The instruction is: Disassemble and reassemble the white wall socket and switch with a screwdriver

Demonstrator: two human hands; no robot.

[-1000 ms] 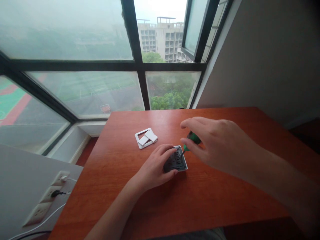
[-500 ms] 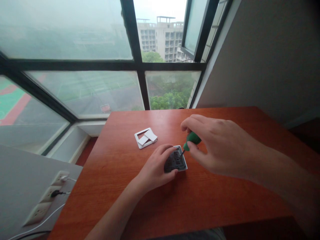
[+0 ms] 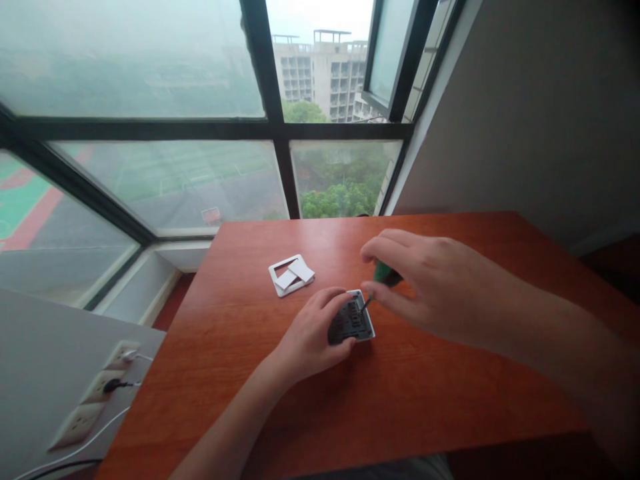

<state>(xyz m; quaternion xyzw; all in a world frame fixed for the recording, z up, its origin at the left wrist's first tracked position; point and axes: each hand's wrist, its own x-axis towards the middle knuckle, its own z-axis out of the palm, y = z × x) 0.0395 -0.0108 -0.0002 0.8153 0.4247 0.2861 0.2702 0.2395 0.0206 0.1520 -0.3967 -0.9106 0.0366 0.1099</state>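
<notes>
On the table sits a square wall switch module (image 3: 354, 321), dark grey inside with a white rim. My left hand (image 3: 316, 333) is closed around its left side, thumb at the near edge and fingers at the far edge, covering part of it. My right hand (image 3: 417, 280) grips the green handle of a screwdriver (image 3: 384, 273) from above. The screwdriver slants down to the left, and its thin shaft reaches into the upper right part of the module. Whether the tip sits in a screw I cannot tell. Most of the handle is hidden behind my fingers.
Beyond my left hand, a white square frame (image 3: 278, 268) lies on the reddish-brown wooden table (image 3: 240, 320), with two white switch covers (image 3: 302, 270) on it. A window stands behind the table. Wall sockets (image 3: 107, 385) with plugs and cables are at the lower left.
My right thumb has shifted a little up and left along the screwdriver handle, covering more of its lower end. My left hand and the module have stayed in place.
</notes>
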